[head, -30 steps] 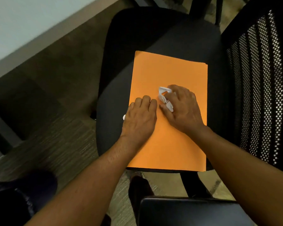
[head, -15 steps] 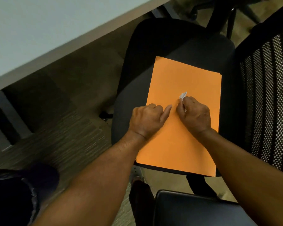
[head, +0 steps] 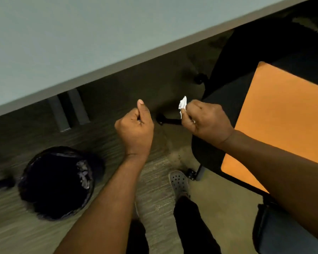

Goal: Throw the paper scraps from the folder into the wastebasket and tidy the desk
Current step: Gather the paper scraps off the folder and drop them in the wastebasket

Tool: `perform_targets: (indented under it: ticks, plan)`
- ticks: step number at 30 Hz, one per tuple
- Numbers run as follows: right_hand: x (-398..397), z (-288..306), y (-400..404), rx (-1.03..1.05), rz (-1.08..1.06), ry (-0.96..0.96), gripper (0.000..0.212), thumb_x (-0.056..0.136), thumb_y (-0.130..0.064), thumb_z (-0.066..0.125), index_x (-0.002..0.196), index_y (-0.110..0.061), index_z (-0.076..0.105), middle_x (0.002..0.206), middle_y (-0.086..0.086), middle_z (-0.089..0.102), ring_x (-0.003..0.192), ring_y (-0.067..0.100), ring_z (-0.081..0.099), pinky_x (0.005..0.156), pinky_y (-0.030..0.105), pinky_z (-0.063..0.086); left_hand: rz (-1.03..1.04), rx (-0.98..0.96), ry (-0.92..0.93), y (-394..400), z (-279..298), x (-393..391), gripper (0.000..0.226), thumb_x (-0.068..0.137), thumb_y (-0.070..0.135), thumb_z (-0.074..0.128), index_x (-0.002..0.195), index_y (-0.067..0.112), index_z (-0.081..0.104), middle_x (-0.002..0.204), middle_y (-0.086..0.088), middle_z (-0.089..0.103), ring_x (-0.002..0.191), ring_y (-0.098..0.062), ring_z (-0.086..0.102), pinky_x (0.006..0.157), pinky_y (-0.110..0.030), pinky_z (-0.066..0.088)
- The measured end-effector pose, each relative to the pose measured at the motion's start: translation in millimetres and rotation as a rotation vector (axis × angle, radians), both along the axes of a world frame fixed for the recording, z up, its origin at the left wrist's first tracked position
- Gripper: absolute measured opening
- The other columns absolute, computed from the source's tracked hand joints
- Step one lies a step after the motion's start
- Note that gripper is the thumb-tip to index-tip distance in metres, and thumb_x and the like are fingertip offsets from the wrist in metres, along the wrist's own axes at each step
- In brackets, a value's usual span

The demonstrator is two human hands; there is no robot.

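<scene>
The right hand [head: 207, 121] is fisted on a white scrap [head: 182, 104] that pokes out past its curled fingers [head: 188, 116], held above the floor beside the chair's orange folder [head: 279, 114]. The left hand [head: 135, 128] is fisted, thumb up; whether it holds anything is hidden. The bin [head: 57, 182] stands lower left.

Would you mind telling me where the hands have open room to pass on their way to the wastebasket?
Open floor lies between the desk edge and the wastebasket, clear for the left hand and the right hand holding the paper scrap. It is crowded rightward: chair with folder, and shoe.
</scene>
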State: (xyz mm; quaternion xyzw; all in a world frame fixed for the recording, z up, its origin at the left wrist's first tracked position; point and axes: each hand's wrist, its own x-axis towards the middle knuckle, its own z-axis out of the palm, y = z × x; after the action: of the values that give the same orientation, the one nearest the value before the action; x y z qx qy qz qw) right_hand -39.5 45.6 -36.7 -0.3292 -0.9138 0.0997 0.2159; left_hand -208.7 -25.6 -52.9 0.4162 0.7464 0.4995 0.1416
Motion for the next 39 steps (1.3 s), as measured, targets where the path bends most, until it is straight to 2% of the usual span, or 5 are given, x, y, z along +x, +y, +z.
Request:
perform_targets:
  ticks: [7,19,25,29,39]
  plan:
    - [-157.4,-15.0,-74.4,-0.227,0.375,-0.056,0.026,0.095,-0.021,0.049,0.079,-0.005,0.06,0.073,0.011,0.06,0.053,0.026,0.055,0.042,0.033,0.039,0.265,-0.129,0.168,-115.0,-28.2,-138.2,0.057,0.101,0.02,0.049,0.051,0.03,0.022,0.044,0.015,0.02,0.036,-0.005,0.02,0.041,-0.021,0.016]
    - [-355.7,-116.2,-246.0,-0.471,0.473,-0.214,0.027,0.101,-0.03,0.043,0.1,-0.007,0.057,0.087,0.014,0.066,0.07,0.038,0.065,0.054,0.033,0.031,0.761,-0.382,0.051,-271.0,-118.0,-278.1,0.054,0.099,0.026,0.048,0.048,0.011,0.038,0.041,-0.002,0.034,0.037,-0.02,0.031,0.043,-0.033,0.022]
    - [-379.5,-177.5,-281.7,-0.532,0.334,-0.522,0.052,0.1,-0.051,0.033,0.134,-0.013,0.04,0.13,0.018,0.053,0.114,0.037,0.052,0.078,0.044,0.046,0.661,-0.722,0.083,-305.2,-169.4,-298.4,0.055,0.1,0.039,0.03,0.09,0.0,0.068,0.093,-0.021,0.069,0.082,-0.038,0.063,0.062,-0.037,0.037]
    - [-375.4,-192.8,-291.3,-0.44,0.318,-0.765,0.069,0.096,-0.062,0.021,0.154,-0.026,0.009,0.162,0.009,0.005,0.147,0.035,0.007,0.112,0.059,0.02,0.316,-1.019,0.129,-342.6,-185.1,-287.6,0.059,0.103,0.044,0.016,0.15,0.012,0.033,0.16,-0.01,0.025,0.147,-0.03,0.02,0.115,-0.046,0.019]
    - [-359.9,-176.7,-292.1,-0.34,0.413,-0.747,0.069,0.097,-0.063,0.014,0.155,-0.028,0.0,0.164,0.002,-0.008,0.149,0.027,-0.009,0.118,0.054,-0.002,0.23,-1.038,0.208,-366.6,-176.1,-255.5,0.06,0.102,0.044,0.006,0.155,0.015,0.004,0.165,-0.003,-0.004,0.151,-0.019,-0.004,0.122,-0.043,0.002]
